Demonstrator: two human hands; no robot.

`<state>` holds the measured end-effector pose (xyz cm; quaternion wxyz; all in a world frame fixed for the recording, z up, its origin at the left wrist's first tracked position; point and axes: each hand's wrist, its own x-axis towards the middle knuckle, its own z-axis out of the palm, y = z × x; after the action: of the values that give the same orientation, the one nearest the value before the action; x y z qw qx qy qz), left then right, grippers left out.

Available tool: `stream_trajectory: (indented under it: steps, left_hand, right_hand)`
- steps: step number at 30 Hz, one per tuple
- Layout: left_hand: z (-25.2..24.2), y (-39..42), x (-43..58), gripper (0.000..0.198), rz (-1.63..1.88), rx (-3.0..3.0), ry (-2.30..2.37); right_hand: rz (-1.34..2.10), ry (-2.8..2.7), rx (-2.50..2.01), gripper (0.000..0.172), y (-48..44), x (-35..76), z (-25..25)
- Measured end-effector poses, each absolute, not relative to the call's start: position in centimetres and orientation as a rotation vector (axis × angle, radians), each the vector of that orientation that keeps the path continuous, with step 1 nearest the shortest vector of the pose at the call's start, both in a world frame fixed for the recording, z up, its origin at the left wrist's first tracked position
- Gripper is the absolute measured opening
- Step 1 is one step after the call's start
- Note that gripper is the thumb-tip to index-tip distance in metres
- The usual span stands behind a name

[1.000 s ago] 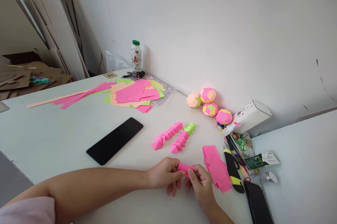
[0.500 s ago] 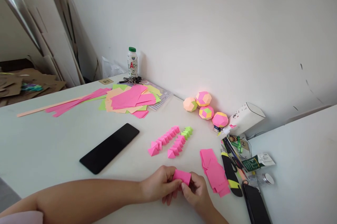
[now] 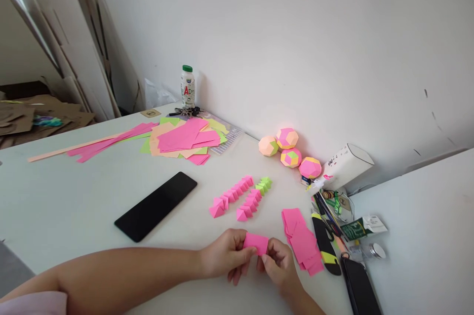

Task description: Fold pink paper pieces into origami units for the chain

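Note:
A small pink paper rectangle (image 3: 256,242) is held between both hands, just above the table near its front. My left hand (image 3: 225,255) pinches its left end, thumb on the lower edge. My right hand (image 3: 277,261) grips the right end between thumb and bent fingers. Beyond the hands lie two rows of folded paper pieces: a pink row (image 3: 234,192) and a row of pink pieces (image 3: 249,205) ending in green ones (image 3: 264,184). To the right of my right hand is a spread stack of pink paper slips (image 3: 301,241).
A black phone (image 3: 157,205) lies at the left. Coloured paper sheets (image 3: 181,137), keys and a white bottle (image 3: 188,89) are at the back. Several paper balls (image 3: 291,157) sit by the wall. A black-yellow cutter (image 3: 326,245), pens and a clear jar (image 3: 374,251) line the right side.
Both hands have risen slightly with the pink paper, which now faces me flatter. My right thumb has slid right along its lower edge. The view has shifted a little.

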<state>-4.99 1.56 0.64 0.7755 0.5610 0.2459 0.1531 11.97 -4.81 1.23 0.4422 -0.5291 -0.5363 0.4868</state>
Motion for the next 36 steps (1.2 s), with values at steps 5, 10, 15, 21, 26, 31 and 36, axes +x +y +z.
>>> stream_trajectory:
  steps: [5,10,15,21,26,31,36]
  left_hand:
    - [0.4,1.8,-4.8,0.039,0.385,1.126,0.527]
    - [0.5,1.8,-4.8,0.036,0.375,1.156,0.525]
    - [0.9,1.7,-5.0,0.029,0.358,1.179,0.522]
    - [1.0,1.7,-4.8,0.021,0.381,1.123,0.552]
    - [0.9,1.9,-4.7,0.031,0.468,1.001,0.554]
    - [1.3,2.3,-4.8,0.036,0.506,0.912,0.51]
    - [1.2,2.5,-4.9,0.039,0.488,0.923,0.464]
  right_hand:
    - [1.213,-1.175,-1.216,0.021,-4.8,12.2,0.7]
    - [1.175,-1.362,-1.317,0.025,-4.8,11.6,1.4]
    - [1.131,-1.441,-1.378,0.03,-4.7,11.8,1.2]
    - [1.171,-1.293,-1.356,0.026,-4.8,12.1,0.6]
    - [1.165,-1.169,-1.306,0.029,-4.7,12.3,0.4]
    - [1.106,-1.253,-1.353,0.029,-4.8,12.1,0.5]
    - [0.959,-1.39,-1.438,0.03,-4.8,11.7,0.9]
